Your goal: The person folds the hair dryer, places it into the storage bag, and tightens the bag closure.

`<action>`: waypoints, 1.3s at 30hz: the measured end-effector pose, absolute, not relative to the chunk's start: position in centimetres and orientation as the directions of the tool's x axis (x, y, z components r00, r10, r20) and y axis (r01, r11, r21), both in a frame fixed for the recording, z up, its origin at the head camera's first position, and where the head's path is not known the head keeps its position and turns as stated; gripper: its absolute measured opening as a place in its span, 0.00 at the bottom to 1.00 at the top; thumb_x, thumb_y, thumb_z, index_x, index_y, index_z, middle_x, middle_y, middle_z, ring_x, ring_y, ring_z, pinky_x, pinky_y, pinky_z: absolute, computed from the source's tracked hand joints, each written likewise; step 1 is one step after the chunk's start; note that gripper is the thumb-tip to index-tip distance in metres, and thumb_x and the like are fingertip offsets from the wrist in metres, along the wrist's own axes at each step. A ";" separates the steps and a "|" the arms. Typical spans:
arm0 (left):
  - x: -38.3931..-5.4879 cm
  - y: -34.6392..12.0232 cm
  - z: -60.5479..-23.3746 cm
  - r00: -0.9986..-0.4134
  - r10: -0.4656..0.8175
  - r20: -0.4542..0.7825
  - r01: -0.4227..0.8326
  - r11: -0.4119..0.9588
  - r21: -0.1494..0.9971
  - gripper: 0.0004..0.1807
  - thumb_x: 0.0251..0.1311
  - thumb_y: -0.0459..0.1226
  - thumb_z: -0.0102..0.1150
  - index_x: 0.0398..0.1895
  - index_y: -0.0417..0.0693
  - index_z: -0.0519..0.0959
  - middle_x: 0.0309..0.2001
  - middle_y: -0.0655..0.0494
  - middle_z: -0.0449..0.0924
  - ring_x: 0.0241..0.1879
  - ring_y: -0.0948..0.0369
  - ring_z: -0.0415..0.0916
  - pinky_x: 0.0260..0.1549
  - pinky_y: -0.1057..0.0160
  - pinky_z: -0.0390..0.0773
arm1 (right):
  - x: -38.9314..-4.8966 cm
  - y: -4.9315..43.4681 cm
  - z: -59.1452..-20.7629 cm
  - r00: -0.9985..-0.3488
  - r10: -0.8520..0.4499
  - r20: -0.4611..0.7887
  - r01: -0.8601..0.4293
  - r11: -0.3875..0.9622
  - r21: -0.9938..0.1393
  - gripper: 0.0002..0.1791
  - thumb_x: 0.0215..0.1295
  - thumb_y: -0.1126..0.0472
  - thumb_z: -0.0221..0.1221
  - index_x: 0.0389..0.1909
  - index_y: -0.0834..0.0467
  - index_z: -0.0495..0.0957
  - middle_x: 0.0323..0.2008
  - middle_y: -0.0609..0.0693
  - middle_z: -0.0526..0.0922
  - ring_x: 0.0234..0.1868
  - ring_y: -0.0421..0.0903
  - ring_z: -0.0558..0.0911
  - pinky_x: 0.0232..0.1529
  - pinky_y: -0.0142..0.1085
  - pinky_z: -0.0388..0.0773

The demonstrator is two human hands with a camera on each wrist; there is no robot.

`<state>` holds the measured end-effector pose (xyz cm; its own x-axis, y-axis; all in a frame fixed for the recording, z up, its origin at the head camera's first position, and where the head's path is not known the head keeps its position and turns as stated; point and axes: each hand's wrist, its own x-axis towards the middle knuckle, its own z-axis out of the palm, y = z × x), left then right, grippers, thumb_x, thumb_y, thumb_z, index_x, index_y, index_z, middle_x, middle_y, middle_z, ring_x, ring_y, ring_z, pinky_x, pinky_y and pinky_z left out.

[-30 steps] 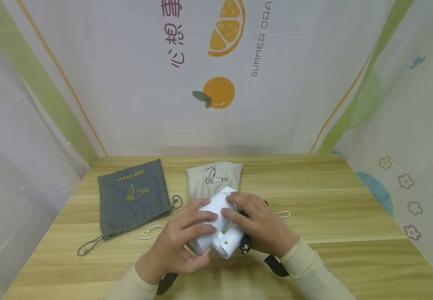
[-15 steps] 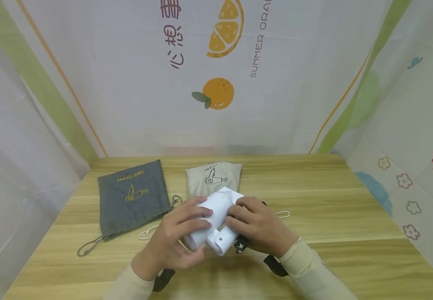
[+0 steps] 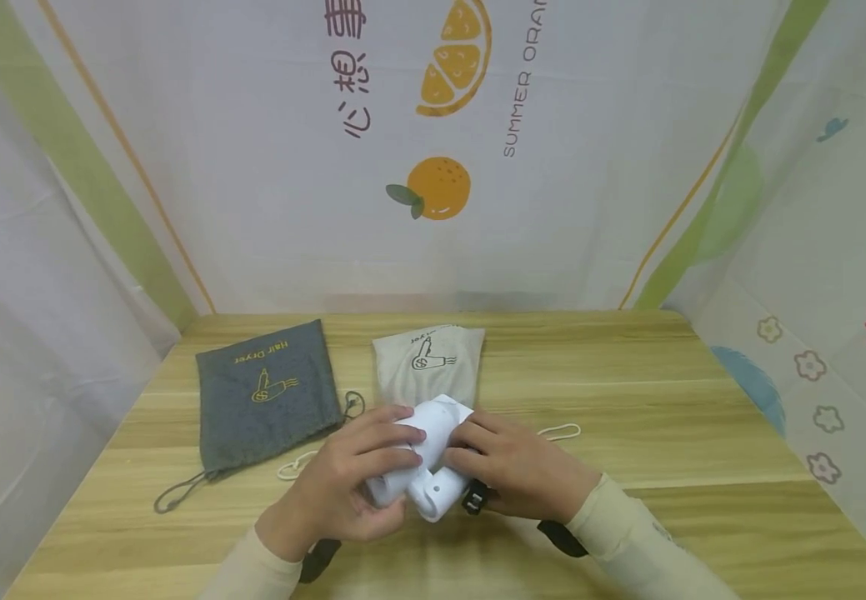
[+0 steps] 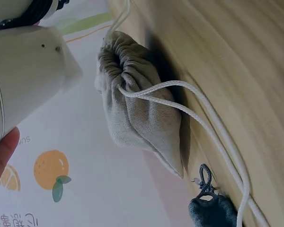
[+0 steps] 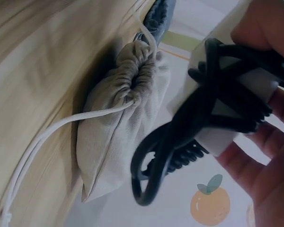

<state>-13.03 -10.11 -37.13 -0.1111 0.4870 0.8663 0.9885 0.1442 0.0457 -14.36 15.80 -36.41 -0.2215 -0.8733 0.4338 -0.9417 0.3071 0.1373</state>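
Both hands hold a white folding hair dryer in front of the cream pouch. My left hand grips its barrel from the left, fingers over the top and thumb below. On the other side, my right hand curls its fingers round the folded handle. A black power cord is wound round that handle, and its looped end hangs out in the right wrist view. The plug end shows under the right hand. In the left wrist view the dryer's barrel is held above the table.
Behind the dryer lies a cream drawstring pouch with a hair dryer print, gathered at its mouth, white cords trailing to both sides. A dark grey "Hair Dryer" pouch lies at the left on the wooden table. Printed curtains surround it.
The right fingers have slid off the top of the barrel and curled in by the handle. The dryer has shifted slightly left and its far end has come nearer. Both pouches have stayed put.
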 end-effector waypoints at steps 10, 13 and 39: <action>-13.2 -11.0 -37.2 -0.249 0.533 0.809 0.967 0.187 0.174 0.20 0.38 0.36 0.65 0.41 0.48 0.81 0.49 0.49 0.81 0.51 0.45 0.77 0.57 0.54 0.74 | -14.2 15.6 -36.7 -0.220 -0.881 0.419 -0.949 0.293 0.118 0.30 0.39 0.59 0.77 0.48 0.53 0.76 0.44 0.42 0.78 0.49 0.44 0.77 0.52 0.33 0.74; -13.1 -11.3 -37.2 -0.283 0.543 0.790 0.957 0.210 0.198 0.22 0.35 0.35 0.65 0.41 0.49 0.81 0.50 0.50 0.81 0.52 0.47 0.77 0.57 0.57 0.73 | -14.2 15.5 -36.9 -0.219 -0.883 0.416 -0.946 0.297 0.132 0.30 0.40 0.57 0.77 0.46 0.53 0.76 0.43 0.42 0.78 0.49 0.44 0.77 0.53 0.34 0.74; -13.3 -11.3 -37.4 -0.258 0.538 0.803 0.947 0.304 0.101 0.18 0.39 0.32 0.63 0.39 0.46 0.83 0.51 0.47 0.80 0.52 0.44 0.76 0.58 0.54 0.73 | -13.2 15.3 -37.3 -0.305 -0.848 0.434 -0.883 0.423 0.205 0.32 0.38 0.50 0.78 0.44 0.55 0.74 0.39 0.43 0.79 0.40 0.41 0.78 0.39 0.33 0.80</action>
<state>-13.32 -11.26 -37.39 -0.2581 0.5378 0.8026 0.9474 0.3036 0.1012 -13.19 15.30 -37.33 -0.3054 -0.8477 0.4338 -0.8828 0.4228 0.2047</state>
